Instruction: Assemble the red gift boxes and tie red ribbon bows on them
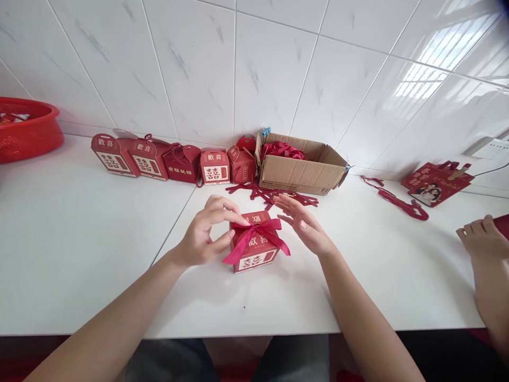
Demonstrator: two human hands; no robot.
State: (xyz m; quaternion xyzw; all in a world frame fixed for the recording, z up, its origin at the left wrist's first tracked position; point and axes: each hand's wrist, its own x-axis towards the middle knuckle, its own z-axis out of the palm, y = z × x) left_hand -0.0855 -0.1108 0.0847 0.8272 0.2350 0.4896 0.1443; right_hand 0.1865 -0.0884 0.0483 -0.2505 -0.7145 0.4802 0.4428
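A small red gift box (258,260) with white and gold Chinese lettering stands on the white table in front of me. Across its top is a tied dark pink ribbon bow (264,228), its tails hanging down both front sides. My left hand (209,233) is at the box's left, thumb and index finger curled about the bow's left loop, the index tip resting near the knot. To the right of the box, my right hand (304,225) hovers open, fingers stretched and apart from the ribbon, holding nothing.
Several finished red boxes (149,159) line the wall. Beside them, a cardboard box (302,172) holds red ribbons; loose ribbon strips (306,200) lie before it. A red basket (32,135) stands far left. At right are a red bag (433,183) and another person's hand (483,239).
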